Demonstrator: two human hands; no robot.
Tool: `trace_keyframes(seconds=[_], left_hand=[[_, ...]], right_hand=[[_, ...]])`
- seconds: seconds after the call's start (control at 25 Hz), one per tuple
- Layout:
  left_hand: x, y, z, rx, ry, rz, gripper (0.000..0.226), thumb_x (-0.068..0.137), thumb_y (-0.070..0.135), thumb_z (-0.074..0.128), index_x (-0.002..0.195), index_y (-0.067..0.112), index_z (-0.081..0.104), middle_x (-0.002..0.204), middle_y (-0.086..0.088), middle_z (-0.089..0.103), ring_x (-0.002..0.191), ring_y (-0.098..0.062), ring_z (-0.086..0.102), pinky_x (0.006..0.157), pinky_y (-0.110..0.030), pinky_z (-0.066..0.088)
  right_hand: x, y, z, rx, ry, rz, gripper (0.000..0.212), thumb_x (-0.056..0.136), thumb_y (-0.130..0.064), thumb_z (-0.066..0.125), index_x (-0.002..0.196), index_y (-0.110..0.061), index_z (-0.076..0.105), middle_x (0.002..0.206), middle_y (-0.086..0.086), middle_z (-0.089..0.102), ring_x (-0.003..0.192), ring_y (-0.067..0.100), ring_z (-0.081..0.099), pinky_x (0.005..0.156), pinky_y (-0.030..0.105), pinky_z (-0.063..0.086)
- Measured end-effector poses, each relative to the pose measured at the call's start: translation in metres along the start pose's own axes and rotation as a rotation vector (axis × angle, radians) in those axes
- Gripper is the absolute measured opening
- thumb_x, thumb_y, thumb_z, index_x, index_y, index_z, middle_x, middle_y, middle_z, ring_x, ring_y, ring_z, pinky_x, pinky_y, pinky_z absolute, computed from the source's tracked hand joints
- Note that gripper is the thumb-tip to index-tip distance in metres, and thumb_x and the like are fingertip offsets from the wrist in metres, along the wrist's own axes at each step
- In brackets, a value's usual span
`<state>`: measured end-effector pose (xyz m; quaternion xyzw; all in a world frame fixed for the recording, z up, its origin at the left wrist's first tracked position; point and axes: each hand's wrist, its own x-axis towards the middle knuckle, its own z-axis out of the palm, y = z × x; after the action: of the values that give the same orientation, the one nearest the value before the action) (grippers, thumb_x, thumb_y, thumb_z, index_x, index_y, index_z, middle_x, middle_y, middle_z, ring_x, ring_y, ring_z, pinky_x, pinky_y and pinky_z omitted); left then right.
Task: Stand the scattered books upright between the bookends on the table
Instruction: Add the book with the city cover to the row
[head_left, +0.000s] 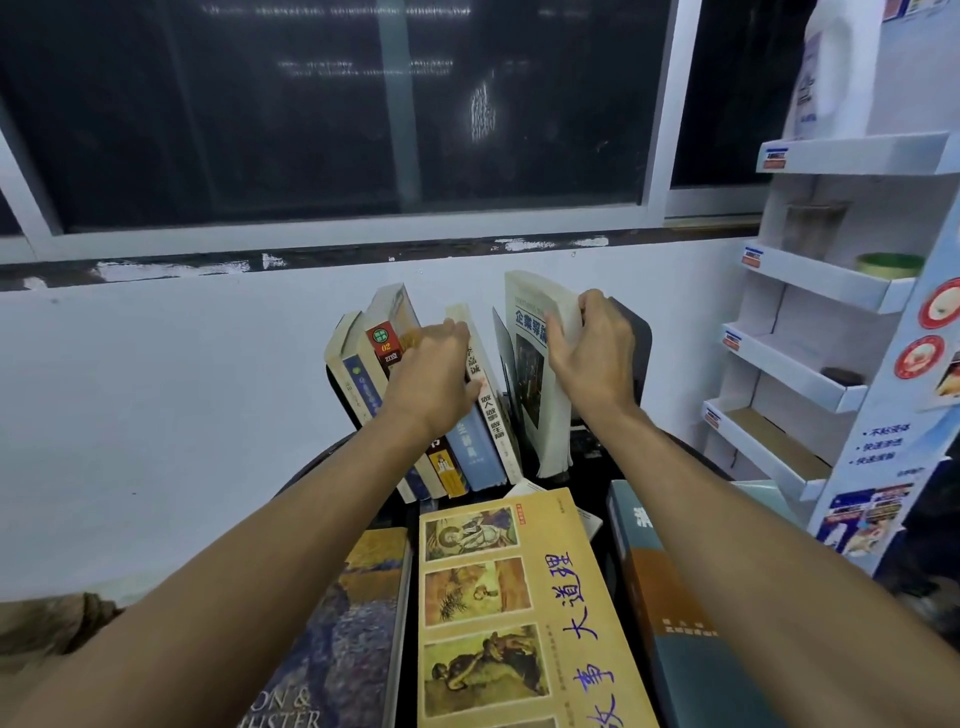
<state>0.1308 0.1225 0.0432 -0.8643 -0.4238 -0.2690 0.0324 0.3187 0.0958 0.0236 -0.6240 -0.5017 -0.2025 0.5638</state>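
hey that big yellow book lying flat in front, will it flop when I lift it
Probably bends some: the yellow book looks like a thin, wide softcover. Likely light for its size. Stood alone it may tip, being broad and slim.

Bg: dark window (322, 114) w/ white frame over a chipped dark sill (311, 257), white wall (156, 389) below. R side: white cardboard display rack (810, 280) w/ stepped trays, white jug (826, 78) on top tier, clear glass jar (813, 228) + green tape roll (889, 265) on the next, small dark obj (844, 375) one tier lower, stickers and printed text on its side panel (904, 415). Brown cloth (57, 623) bunched at bottom L.
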Motion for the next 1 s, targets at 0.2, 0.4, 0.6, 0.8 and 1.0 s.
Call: trace_keyframes(seconds=[0.2,0.4,0.6,0.8,1.0], left_hand=[[0.0,-0.001,0.0,0.0,0.002,-0.006,0.038,0.09,0.026,0.074,0.117,0.007,0.054,0.111,-0.011,0.059,0.101,-0.032,0.06,0.082,-0.047,0.056],[0.0,0.0,0.001,0.011,0.003,-0.015,0.044,0.091,0.027,0.073,0.124,0.008,0.052,0.117,-0.01,0.059,0.106,-0.032,0.06,0.084,-0.047,0.055],[-0.002,0.004,-0.002,0.015,0.012,-0.011,0.047,0.091,0.027,0.072,0.129,0.008,0.051,0.119,-0.011,0.06,0.106,-0.032,0.062,0.086,-0.046,0.055],[-0.004,0.005,-0.003,0.016,0.013,-0.013,0.048,0.091,0.027,0.072,0.129,0.007,0.05,0.118,-0.011,0.06,0.105,-0.032,0.062,0.084,-0.044,0.055],[-0.004,0.006,-0.004,0.018,0.016,-0.014,0.045,0.091,0.028,0.072,0.125,0.007,0.051,0.115,-0.011,0.061,0.103,-0.033,0.062,0.082,-0.044,0.054]], right_hand=[[-0.002,-0.002,0.013,0.059,-0.014,0.043,0.028,0.093,-0.029,0.068,0.085,-0.009,0.05,0.079,0.008,0.058,0.068,0.02,0.047,0.061,0.03,0.035],[-0.005,-0.009,0.008,0.152,-0.113,0.128,0.04,0.091,-0.048,0.065,0.087,-0.011,0.051,0.082,0.003,0.06,0.076,0.02,0.058,0.066,0.035,0.05],[-0.005,-0.016,-0.002,0.196,-0.26,0.165,0.044,0.089,-0.062,0.061,0.092,-0.018,0.061,0.088,-0.003,0.066,0.085,0.013,0.063,0.072,0.029,0.053],[-0.013,-0.003,-0.018,0.177,-0.694,0.191,0.065,0.088,-0.058,0.068,0.139,-0.022,0.05,0.124,-0.005,0.063,0.107,0.01,0.062,0.081,0.022,0.05],[-0.027,0.009,-0.023,0.164,-0.792,0.205,0.07,0.091,-0.042,0.071,0.15,-0.021,0.04,0.137,-0.002,0.059,0.107,0.009,0.059,0.085,0.022,0.047]])
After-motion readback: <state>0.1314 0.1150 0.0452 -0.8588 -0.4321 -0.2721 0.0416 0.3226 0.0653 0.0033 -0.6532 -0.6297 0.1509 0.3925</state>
